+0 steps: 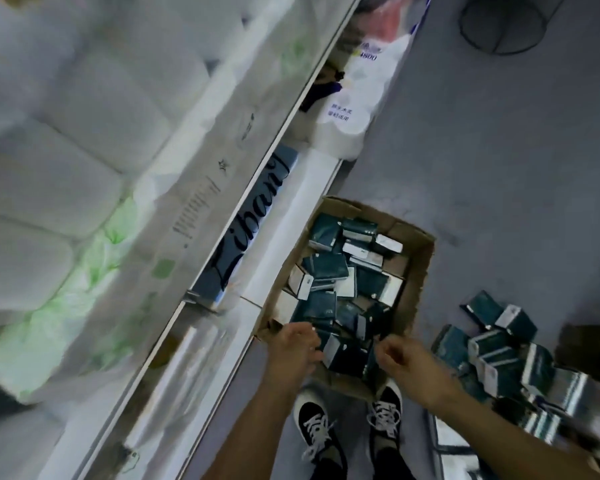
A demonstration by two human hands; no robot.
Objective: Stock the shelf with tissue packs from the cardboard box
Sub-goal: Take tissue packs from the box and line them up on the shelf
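Reaching into the cardboard box (417,271) on the floor beside the shelf (288,216): left hand (297,344) and right hand (400,355) curl around a tissue pack (343,353); best lifted squarely, others left undisturbed.

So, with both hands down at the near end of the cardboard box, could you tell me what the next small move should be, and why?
Probably close both hands on a dark green pack at the near end of the cardboard box and lift it. The left hand and right hand flank that pack, and neither plainly grips anything yet.
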